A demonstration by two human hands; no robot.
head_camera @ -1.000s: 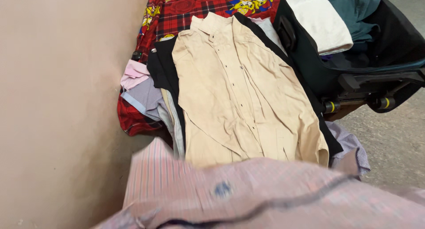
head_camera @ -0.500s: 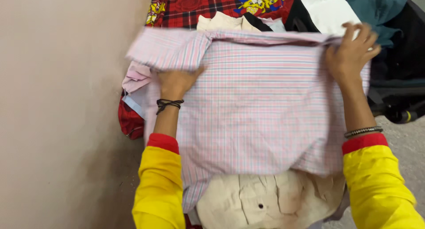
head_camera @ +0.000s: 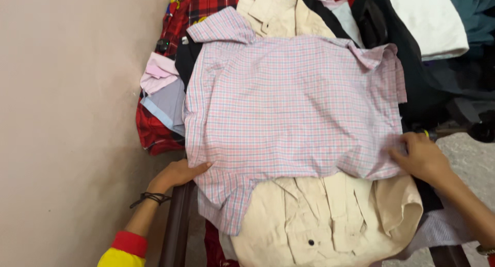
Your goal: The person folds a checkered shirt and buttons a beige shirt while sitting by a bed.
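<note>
A pink checked shirt [head_camera: 289, 102] lies spread face down on top of a beige button shirt [head_camera: 319, 220], which tops a pile of clothes. My left hand [head_camera: 178, 174] rests at the pink shirt's near left edge, fingers touching the cloth. At the shirt's near right hem my right hand [head_camera: 423, 156] presses flat on the fabric. Whether either hand pinches the cloth cannot be told.
A plain pink wall [head_camera: 67, 117] runs along the left. A red plaid cloth [head_camera: 154, 135] lies under the pile. An open black suitcase [head_camera: 428, 86] at upper right holds a folded white garment [head_camera: 430, 19] and a teal one [head_camera: 477, 9]. Grey floor [head_camera: 469, 148] shows at right.
The pink shirt was held up, then laid flat over the beige shirt. Both hands moved from its far edge down to its near corners.
</note>
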